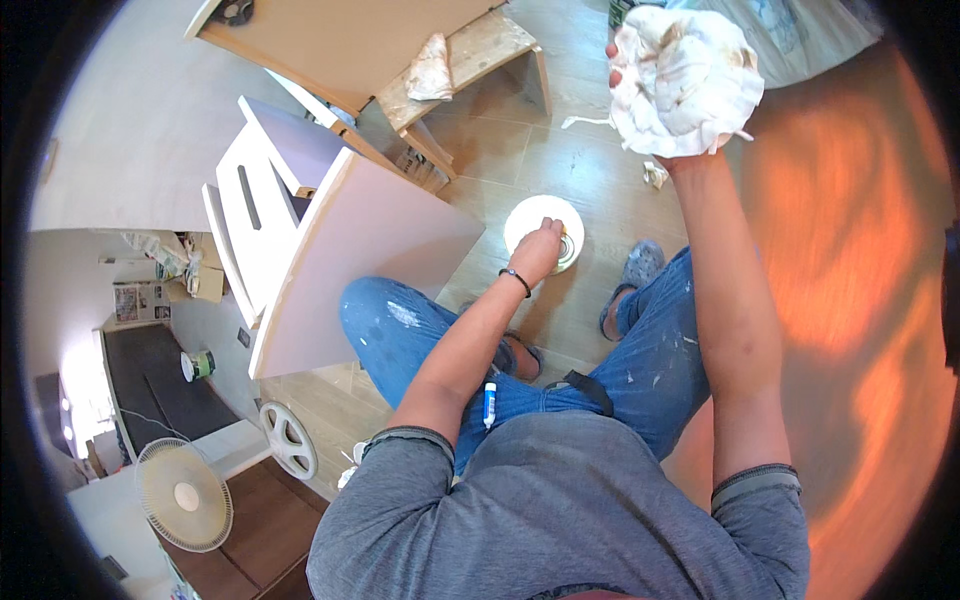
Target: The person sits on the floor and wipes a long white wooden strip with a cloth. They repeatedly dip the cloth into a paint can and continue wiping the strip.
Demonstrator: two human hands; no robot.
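My right hand (613, 67) holds up a crumpled white cloth (686, 82) with brown stains. The cloth hides most of that hand; only some fingertips show along its left edge. Low between my knees, my left hand (538, 249), with a dark bracelet at its wrist, reaches down to a round white container or lid (525, 214) on the floor. A ringed round part (568, 249) shows beside its fingers. I cannot tell whether those fingers grip anything. A small blue and white tube (490, 405) lies on my lap.
A white-faced wooden furniture piece (367, 225) stands close by my left knee. Ahead is a low wooden bench (480, 56) bearing a folded stained cloth (431, 67). A fan (185, 495) stands at lower left. A crumpled scrap (655, 175) lies on the floor (495, 150).
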